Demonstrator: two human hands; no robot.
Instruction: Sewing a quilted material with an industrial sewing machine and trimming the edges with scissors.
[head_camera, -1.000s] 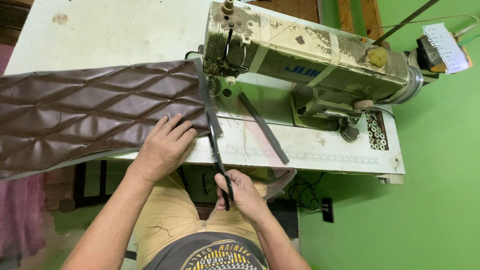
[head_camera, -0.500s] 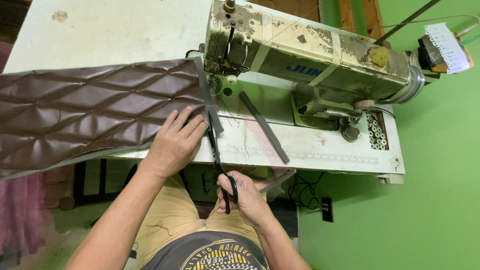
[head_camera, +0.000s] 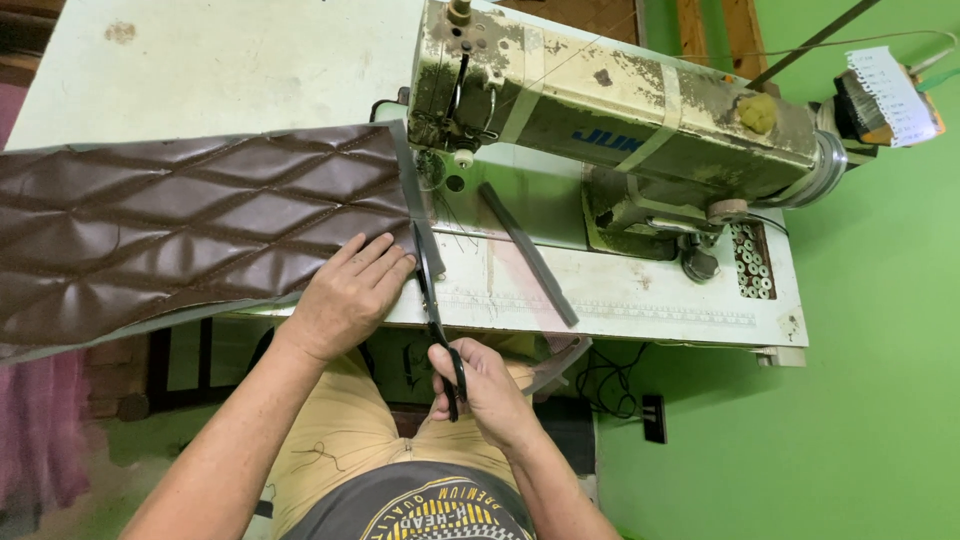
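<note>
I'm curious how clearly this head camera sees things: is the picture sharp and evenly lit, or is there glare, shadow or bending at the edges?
Head view: evenly lit and mostly sharp; soft sheen on the brown quilted panel; the left hand and the right hand on the scissors look crisp; deep shadow under the table; wide-angle bending near the sewing machine edges.

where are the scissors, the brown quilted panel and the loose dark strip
scissors (head_camera: 432, 300): head view, on the blades.
brown quilted panel (head_camera: 190, 235): head view, middle of its quilted face.
loose dark strip (head_camera: 528, 254): head view, mid-length, on the table.
</note>
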